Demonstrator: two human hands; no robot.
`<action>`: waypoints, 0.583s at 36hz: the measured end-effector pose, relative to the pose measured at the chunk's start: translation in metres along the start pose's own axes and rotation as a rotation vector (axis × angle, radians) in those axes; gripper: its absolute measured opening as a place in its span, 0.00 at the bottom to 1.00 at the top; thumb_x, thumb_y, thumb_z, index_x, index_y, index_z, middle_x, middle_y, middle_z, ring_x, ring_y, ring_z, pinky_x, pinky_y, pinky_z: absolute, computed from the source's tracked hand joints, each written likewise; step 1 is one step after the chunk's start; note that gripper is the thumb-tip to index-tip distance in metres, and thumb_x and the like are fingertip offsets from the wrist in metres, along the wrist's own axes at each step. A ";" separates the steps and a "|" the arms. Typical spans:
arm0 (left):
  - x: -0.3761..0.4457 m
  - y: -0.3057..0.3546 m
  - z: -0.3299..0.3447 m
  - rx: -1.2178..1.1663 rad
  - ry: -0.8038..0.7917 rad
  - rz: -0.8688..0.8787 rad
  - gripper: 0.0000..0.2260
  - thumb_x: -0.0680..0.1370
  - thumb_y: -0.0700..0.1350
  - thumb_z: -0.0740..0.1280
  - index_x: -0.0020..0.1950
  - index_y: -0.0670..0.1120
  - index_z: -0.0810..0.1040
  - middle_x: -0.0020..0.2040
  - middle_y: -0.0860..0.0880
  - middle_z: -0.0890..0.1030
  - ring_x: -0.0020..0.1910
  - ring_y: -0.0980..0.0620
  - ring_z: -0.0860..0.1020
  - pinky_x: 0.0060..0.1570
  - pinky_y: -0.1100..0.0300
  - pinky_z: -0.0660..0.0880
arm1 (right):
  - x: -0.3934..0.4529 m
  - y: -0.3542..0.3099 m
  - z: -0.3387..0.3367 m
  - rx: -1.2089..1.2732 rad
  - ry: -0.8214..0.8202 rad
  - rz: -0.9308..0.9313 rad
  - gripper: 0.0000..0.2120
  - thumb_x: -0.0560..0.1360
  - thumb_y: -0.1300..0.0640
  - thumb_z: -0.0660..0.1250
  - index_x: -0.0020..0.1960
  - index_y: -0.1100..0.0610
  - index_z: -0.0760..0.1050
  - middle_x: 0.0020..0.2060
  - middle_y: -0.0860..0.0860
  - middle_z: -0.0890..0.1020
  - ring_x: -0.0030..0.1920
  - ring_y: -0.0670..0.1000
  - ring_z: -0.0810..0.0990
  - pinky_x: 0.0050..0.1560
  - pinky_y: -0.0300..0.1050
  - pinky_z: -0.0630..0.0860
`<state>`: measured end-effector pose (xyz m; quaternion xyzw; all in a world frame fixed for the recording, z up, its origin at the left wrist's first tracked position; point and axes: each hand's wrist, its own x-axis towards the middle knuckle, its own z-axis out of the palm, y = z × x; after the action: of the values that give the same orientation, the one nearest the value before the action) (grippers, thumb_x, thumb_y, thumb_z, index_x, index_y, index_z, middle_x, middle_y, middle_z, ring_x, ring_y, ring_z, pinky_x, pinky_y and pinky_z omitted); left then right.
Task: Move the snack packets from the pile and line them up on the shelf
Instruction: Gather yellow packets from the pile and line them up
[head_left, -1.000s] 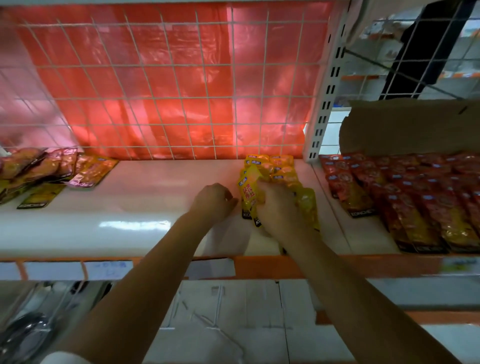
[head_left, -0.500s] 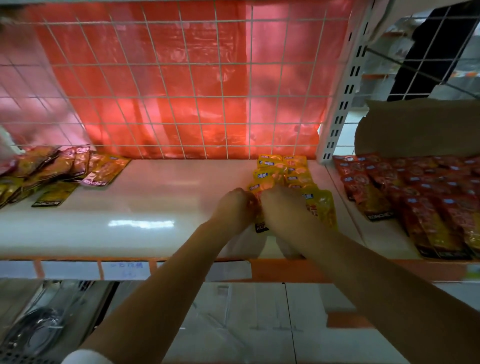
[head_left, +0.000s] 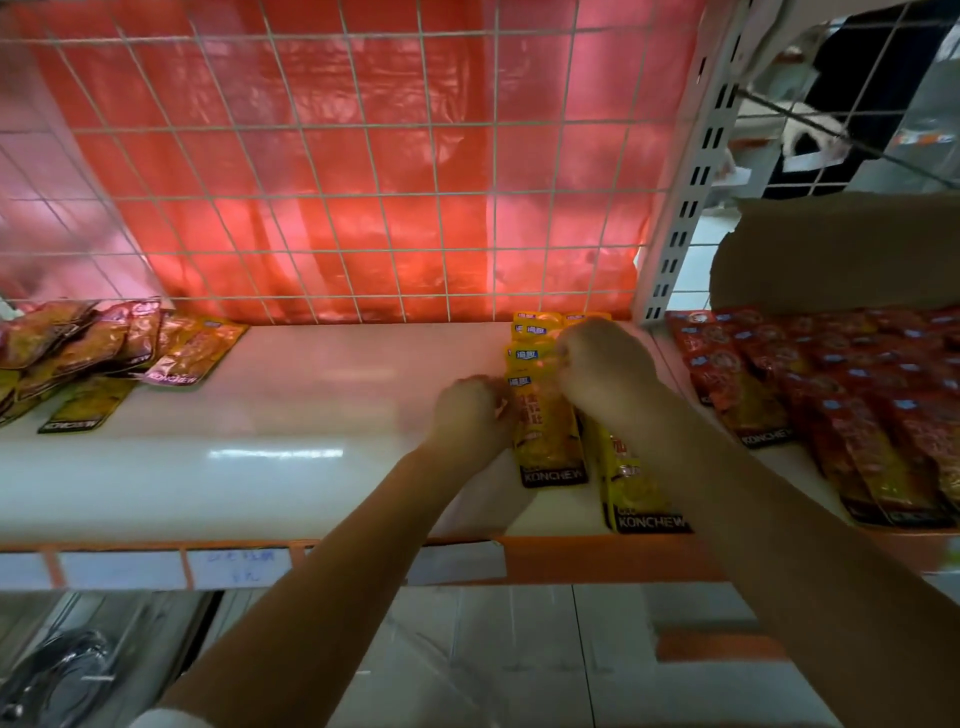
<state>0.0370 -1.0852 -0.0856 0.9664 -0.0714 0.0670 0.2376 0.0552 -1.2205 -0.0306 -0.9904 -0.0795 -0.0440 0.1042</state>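
Yellow glossy snack packets (head_left: 548, 431) with black KONCHEW bottom bands lie overlapped in a row on the white shelf (head_left: 260, 467), right end. Left hand (head_left: 470, 415) curled, pinching one packet's edge; right hand (head_left: 605, 371) curled on the row, grip unclear. Red packets (head_left: 831, 395) lie right.

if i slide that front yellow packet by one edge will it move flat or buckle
The front yellow packet looks like thin glossy film, so it probably flexes. The shelf is smooth and shiny, so it likely slides easily. Lying flat, it won't roll.

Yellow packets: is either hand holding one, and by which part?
Both hands have curled fingers on the yellow packets. The left hand pinches the front packet's left edge; the right hand grips further back, though its exact hold is hidden.
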 end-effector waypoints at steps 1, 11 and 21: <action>0.004 -0.002 -0.001 -0.009 0.024 -0.024 0.13 0.78 0.47 0.60 0.52 0.43 0.81 0.50 0.45 0.81 0.47 0.47 0.78 0.42 0.62 0.67 | 0.009 0.006 -0.001 0.065 -0.007 0.031 0.12 0.75 0.62 0.62 0.56 0.62 0.77 0.55 0.59 0.78 0.54 0.58 0.77 0.49 0.44 0.72; 0.048 0.006 0.001 -0.820 -0.008 -0.515 0.22 0.77 0.33 0.57 0.73 0.39 0.64 0.68 0.39 0.71 0.65 0.42 0.71 0.65 0.49 0.69 | 0.068 0.030 0.013 0.371 -0.177 0.233 0.08 0.75 0.65 0.60 0.50 0.67 0.76 0.42 0.59 0.77 0.46 0.57 0.76 0.36 0.41 0.71; 0.058 0.027 0.005 -0.883 -0.048 -0.465 0.17 0.80 0.32 0.52 0.64 0.40 0.73 0.48 0.50 0.78 0.42 0.55 0.74 0.35 0.69 0.67 | 0.075 0.040 0.025 0.384 -0.161 0.165 0.10 0.74 0.66 0.60 0.50 0.66 0.78 0.41 0.60 0.78 0.41 0.55 0.75 0.34 0.41 0.65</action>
<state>0.0900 -1.1174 -0.0681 0.7651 0.1190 -0.0467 0.6311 0.1378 -1.2421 -0.0552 -0.9558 -0.0131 0.0596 0.2877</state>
